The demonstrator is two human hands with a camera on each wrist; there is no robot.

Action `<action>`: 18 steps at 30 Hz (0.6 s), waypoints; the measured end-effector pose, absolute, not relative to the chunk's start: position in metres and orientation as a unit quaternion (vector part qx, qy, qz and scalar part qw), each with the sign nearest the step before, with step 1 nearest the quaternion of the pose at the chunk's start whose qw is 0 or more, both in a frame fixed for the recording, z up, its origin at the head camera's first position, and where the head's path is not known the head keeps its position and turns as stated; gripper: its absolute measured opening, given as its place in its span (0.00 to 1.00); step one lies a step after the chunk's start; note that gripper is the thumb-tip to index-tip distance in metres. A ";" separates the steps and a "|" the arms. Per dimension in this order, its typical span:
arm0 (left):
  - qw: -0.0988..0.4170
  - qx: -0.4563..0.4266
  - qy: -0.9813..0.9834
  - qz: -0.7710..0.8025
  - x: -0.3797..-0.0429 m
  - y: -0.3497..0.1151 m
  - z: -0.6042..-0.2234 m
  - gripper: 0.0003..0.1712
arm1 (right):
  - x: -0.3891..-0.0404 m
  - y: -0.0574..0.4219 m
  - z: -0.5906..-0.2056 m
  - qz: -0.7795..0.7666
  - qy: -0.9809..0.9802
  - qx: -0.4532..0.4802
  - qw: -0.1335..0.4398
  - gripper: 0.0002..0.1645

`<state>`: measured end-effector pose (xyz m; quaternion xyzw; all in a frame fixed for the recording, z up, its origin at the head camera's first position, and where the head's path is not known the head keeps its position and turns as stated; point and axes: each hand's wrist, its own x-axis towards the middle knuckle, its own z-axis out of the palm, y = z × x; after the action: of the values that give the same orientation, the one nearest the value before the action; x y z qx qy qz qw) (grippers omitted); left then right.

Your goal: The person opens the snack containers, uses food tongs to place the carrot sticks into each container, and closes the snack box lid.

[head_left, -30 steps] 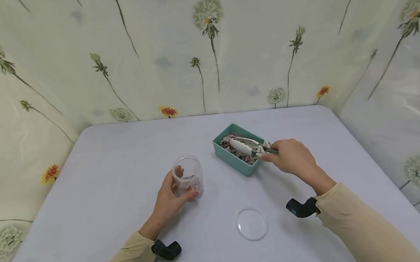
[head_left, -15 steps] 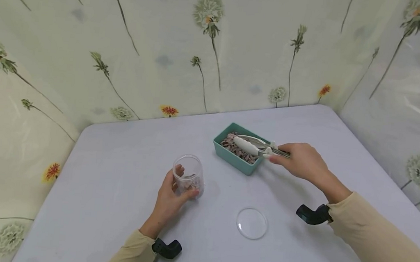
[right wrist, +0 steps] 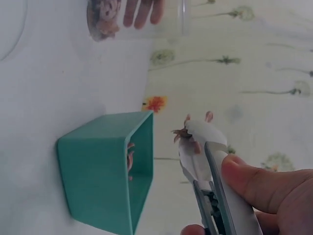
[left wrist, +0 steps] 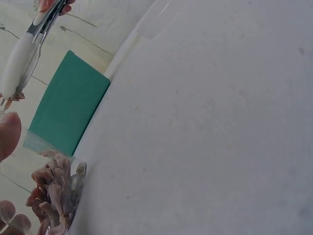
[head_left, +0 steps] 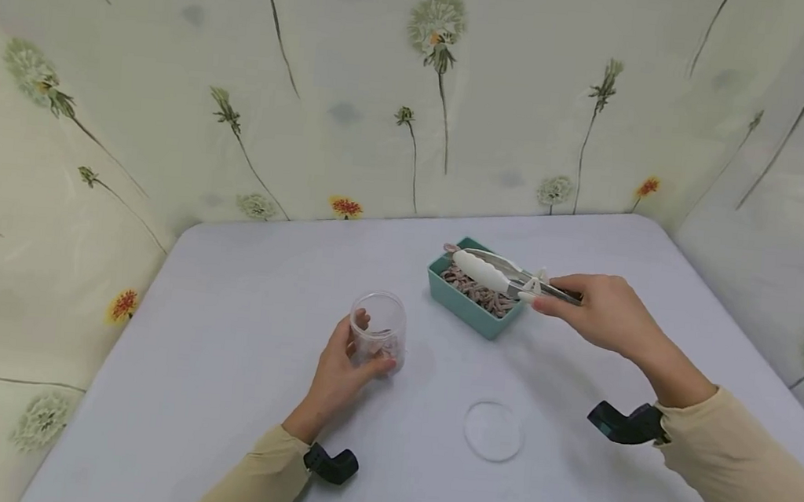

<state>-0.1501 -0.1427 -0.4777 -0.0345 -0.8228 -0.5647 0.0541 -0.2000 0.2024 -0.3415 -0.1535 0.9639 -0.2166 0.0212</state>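
Observation:
My left hand (head_left: 338, 376) grips a clear jar (head_left: 396, 325), thumb on the near side and fingers round the far side. Wrinkled pinkish-brown pieces (left wrist: 54, 191) fill the jar's lower part. My right hand (head_left: 610, 313) holds metal tongs (head_left: 488, 273) with white scalloped tips, the thumb pressing along one arm. Between those tips is a small clump of the pieces (right wrist: 182, 133), some ends sticking out. The tongs hang over a teal rectangular box (head_left: 461, 309), which holds many more pieces (head_left: 480, 290).
A round clear lid (head_left: 494, 432) lies flat on the white-covered table (head_left: 249, 302), right of the jar and in front of the box. Flower-print sheeting (head_left: 355, 121) rises behind the table and along its sides. A black wrist camera (head_left: 625, 423) sticks out below my right sleeve.
My right hand has drawn the tongs up and to the right, raising a clump of pieces out of the box. The left hand keeps its hold on the jar. The head view has shifted slightly.

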 end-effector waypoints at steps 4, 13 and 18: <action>0.050 -0.040 -0.821 -0.568 -0.153 -0.141 -0.475 0.50 | -0.196 0.197 -0.333 -0.226 0.961 -0.157 0.022 0.38; 0.049 -0.052 -0.819 -0.570 -0.158 -0.144 -0.475 0.50 | -0.185 0.170 -0.318 -0.245 0.952 -0.183 0.033 0.34; 0.055 -0.045 -0.822 -0.565 -0.155 -0.150 -0.479 0.50 | -0.182 0.145 -0.318 -0.255 0.941 -0.219 0.051 0.30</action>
<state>-0.1551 -0.1505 -0.4787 -0.0447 -0.8220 -0.5651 0.0551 -0.1824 0.1451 -0.3180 -0.2189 0.9405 -0.2548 0.0508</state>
